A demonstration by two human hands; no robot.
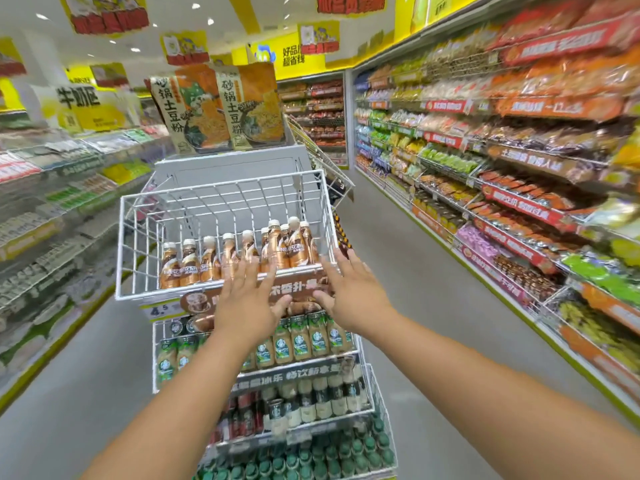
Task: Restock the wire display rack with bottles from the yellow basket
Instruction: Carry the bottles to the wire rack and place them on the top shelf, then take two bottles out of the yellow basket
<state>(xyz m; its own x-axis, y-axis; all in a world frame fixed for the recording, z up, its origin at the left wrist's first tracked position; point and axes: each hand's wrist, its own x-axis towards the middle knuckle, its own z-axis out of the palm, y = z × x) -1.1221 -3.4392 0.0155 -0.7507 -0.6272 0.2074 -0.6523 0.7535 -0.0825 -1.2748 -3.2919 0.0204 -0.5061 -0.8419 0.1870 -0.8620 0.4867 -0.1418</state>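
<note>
A white wire display rack (138, 216) stands straight ahead, its top basket holding a row of brown coffee bottles (194, 263) along the front and a tighter cluster at the right (289, 245). My left hand (247, 299) and my right hand (349, 291) reach side by side toward the front rim of that top basket, fingers spread and straight, holding nothing. The fingertips lie near or on the brown label strip (298, 284) below the bottles. No yellow basket is in view.
Lower rack tiers hold green-labelled bottles (301, 337), dark bottles and green-capped bottles (311, 455). Snack shelves (502, 174) line the right of the aisle, and more shelves (52, 209) run along the left. Grey floor (415, 271) runs along both sides of the rack.
</note>
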